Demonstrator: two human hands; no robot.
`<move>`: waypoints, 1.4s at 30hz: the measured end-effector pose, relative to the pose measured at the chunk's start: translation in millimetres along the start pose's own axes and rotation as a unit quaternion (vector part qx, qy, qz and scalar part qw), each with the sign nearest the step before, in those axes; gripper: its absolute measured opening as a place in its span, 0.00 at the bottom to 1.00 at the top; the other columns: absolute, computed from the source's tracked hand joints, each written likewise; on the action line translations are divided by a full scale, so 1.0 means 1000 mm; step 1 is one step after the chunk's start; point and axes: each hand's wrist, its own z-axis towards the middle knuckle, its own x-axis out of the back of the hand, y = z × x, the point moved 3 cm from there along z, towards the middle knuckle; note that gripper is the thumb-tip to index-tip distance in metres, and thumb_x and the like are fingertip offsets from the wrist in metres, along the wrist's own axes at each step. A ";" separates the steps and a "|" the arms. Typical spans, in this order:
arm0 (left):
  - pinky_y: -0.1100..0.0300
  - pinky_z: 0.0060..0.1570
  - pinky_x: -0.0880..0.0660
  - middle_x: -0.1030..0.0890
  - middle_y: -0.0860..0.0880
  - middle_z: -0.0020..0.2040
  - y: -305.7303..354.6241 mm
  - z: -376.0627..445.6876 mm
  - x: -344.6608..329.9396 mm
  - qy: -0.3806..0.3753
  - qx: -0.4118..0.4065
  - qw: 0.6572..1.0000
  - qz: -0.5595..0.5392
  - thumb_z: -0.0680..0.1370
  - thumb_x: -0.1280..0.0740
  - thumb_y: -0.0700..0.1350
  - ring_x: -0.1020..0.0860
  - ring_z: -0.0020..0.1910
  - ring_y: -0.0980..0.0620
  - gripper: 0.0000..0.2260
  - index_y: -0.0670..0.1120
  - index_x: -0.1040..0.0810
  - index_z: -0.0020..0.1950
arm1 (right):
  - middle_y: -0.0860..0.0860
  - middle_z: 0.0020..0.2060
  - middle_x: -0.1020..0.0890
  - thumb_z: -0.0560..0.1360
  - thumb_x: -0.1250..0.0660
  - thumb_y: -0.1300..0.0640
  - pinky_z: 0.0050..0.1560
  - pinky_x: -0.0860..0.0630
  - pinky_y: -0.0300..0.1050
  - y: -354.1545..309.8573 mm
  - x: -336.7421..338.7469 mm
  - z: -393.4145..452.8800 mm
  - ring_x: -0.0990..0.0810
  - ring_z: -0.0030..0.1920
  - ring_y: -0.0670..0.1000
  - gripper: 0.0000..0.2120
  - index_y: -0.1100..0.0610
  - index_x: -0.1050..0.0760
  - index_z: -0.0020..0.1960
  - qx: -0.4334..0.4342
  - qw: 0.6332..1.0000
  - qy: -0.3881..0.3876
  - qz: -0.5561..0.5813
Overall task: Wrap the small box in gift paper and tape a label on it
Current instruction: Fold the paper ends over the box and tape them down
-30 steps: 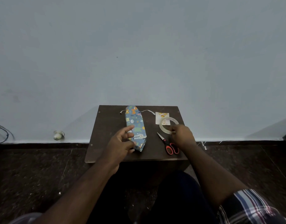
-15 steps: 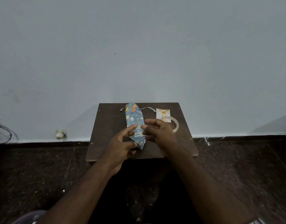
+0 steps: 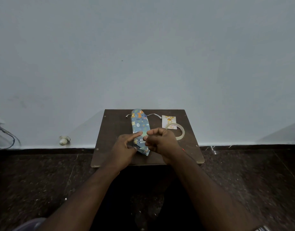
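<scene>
The small box wrapped in blue cartoon-print gift paper (image 3: pixel 140 124) lies lengthwise on the brown table (image 3: pixel 113 130), its paper ends folded to points. My left hand (image 3: pixel 125 150) presses its straight index finger on top of the paper near the near end, and its thumb touches the left edge. My right hand (image 3: pixel 161 142) hovers just right of that spot with fingers curled, pinching what looks like a small clear strip of tape. The white label card with orange print (image 3: pixel 168 120) lies at the back right. The tape roll (image 3: pixel 181 130) overlaps its near edge.
A thin white string (image 3: pixel 153 115) runs behind the box along the table's far edge. A red bit of the scissors (image 3: pixel 183 149) peeks out beside my right wrist. The table stands against a pale wall, with dark stone floor around it and cables at the far left.
My right hand left the tape roll, crossed over the scissors and came to the box beside my left index finger. My left hand stayed on the box.
</scene>
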 end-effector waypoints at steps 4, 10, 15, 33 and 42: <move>0.55 0.57 0.24 0.24 0.46 0.65 -0.022 0.013 0.002 0.034 0.021 0.997 0.064 0.73 0.32 0.30 0.23 0.50 0.54 0.36 0.61 0.32 0.73 | 0.56 0.37 0.17 0.74 0.29 0.69 0.32 0.22 0.41 0.008 0.016 0.013 0.19 0.35 0.51 0.06 0.60 0.23 0.46 0.025 0.998 0.057 -0.033; 0.60 0.67 0.33 0.33 0.50 0.77 -0.041 0.017 -0.012 -0.069 0.043 0.979 0.189 0.72 0.28 0.37 0.32 0.74 0.49 0.45 0.55 0.48 0.82 | 0.55 0.51 0.18 0.75 0.36 0.73 0.50 0.20 0.54 0.046 0.025 0.033 0.18 0.46 0.52 0.16 0.57 0.24 0.57 -0.012 0.994 0.090 -0.055; 0.62 0.63 0.31 0.28 0.48 0.74 -0.043 0.023 -0.018 -0.047 0.016 0.992 0.116 0.71 0.22 0.47 0.28 0.70 0.52 0.43 0.54 0.40 0.81 | 0.52 0.58 0.19 0.71 0.36 0.77 0.46 0.20 0.51 0.044 0.022 0.028 0.16 0.47 0.50 0.30 0.53 0.28 0.67 0.015 0.997 0.056 -0.048; 0.49 0.66 0.25 0.27 0.52 0.69 0.016 -0.014 0.014 -0.002 -0.054 0.995 -0.081 0.60 0.19 0.60 0.26 0.67 0.56 0.36 0.65 0.26 0.68 | 0.51 0.54 0.19 0.69 0.22 0.67 0.54 0.19 0.46 -0.013 0.014 -0.025 0.18 0.49 0.47 0.34 0.52 0.29 0.70 0.235 0.968 0.013 -0.083; 0.57 0.41 0.20 0.20 0.56 0.62 0.038 -0.046 0.028 0.036 -0.024 0.981 -0.191 0.75 0.25 0.41 0.18 0.48 0.54 0.18 0.62 0.20 0.59 | 0.49 0.51 0.21 0.67 0.20 0.60 0.52 0.18 0.57 -0.021 -0.007 -0.050 0.18 0.48 0.53 0.37 0.42 0.30 0.70 0.273 0.953 0.030 -0.131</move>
